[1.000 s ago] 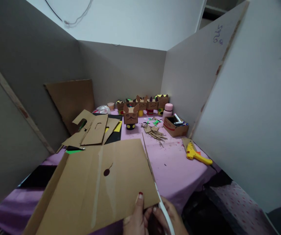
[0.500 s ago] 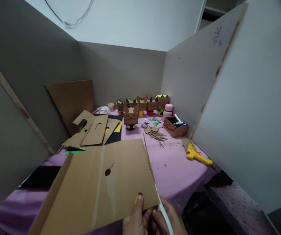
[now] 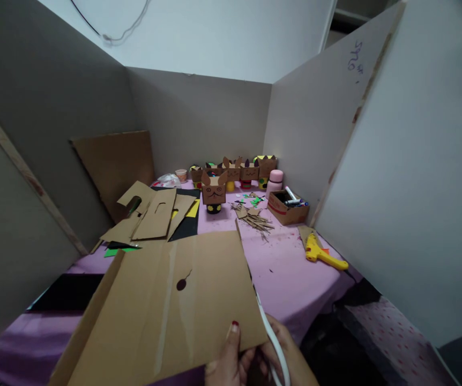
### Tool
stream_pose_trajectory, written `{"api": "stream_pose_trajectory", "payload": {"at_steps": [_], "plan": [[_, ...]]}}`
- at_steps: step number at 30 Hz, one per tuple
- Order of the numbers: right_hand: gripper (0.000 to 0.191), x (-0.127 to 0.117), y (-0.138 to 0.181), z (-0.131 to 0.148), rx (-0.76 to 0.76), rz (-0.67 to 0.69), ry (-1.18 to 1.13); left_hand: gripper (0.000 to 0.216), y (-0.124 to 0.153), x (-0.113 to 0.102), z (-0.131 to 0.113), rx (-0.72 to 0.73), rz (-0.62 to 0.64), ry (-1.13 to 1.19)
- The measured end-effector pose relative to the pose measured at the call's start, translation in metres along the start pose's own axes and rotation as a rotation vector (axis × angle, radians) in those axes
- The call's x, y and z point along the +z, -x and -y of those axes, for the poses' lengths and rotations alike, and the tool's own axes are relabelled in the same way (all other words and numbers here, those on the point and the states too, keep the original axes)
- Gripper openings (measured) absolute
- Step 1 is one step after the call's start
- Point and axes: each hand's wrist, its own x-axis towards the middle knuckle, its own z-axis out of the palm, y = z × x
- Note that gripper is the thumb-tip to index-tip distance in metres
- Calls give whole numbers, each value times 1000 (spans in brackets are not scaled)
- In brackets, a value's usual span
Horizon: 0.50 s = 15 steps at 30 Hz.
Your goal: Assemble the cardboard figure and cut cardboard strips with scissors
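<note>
left fingers [image 3: 232,342] clamped on cardboard sheet [image 3: 218,289], near edge; right fingers [image 3: 269,352] beside, grip unclear.

Holds both bare hands close together at the bottom edge of the view, just right of centre. Pinches with the left hand [image 3: 226,364], thumb [image 3: 233,339] on top and pointing forward, showing a red-painted nail [image 3: 235,324], with fingers [image 3: 247,357] curled beneath and partly hidden. Angles the right hand [image 3: 291,354] in from the lower right, just beside the left, fingers bent inward in a closed grip and mostly hidden.
</note>
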Motion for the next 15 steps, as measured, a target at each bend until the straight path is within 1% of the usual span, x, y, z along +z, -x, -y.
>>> {"api": "stream_pose_trajectory", "payload": {"at_steps": [3,6,8,10,12,15], "plan": [[61,3,1,5,37,-20,-24,13,0,-1,0,27,15,28],[61,2,1,6,91,-45,-77,17,-3,-4,-3,2,35,18],[57,-3,3,4,120,-53,-104,18,-4,-6,-8,-21,70,5],[49,-8,6,3,151,-49,-170,18,-5,-7,-16,-1,100,1],[41,-14,11,4,195,-7,-295,16,-5,-8,-24,48,112,3],[40,-22,19,8,277,91,-451,12,-7,-8,-33,103,118,-7]]}}
